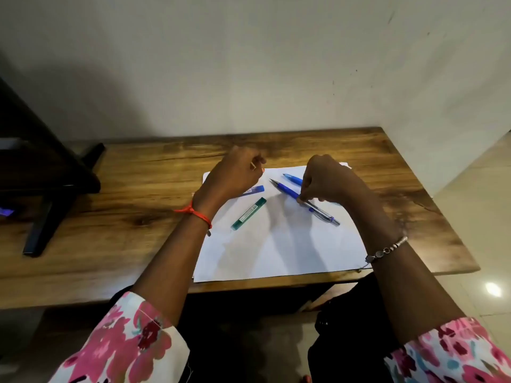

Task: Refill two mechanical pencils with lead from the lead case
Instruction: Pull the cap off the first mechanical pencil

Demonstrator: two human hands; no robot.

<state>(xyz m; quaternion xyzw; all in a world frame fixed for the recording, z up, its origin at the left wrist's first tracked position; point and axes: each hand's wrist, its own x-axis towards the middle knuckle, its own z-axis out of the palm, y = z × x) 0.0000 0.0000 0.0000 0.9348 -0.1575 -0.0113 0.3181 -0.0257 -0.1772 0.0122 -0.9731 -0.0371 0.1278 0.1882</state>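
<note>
The dark blue pencil (287, 190) lies slanted on the white paper (276, 250), pinched at its middle by the right hand (323, 183). The left hand (235, 175) is curled over the paper's far edge; I cannot tell if it holds anything. A thin lead could snap or roll off the paper if the pencil wobbles. The paper lies on a wooden table (110, 217), with a pale wall (249, 64) behind it.

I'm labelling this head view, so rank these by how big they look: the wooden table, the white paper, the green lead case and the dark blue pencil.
Largest to smallest:
1. wooden table
2. white paper
3. dark blue pencil, partly covered by the right hand
4. green lead case
</note>
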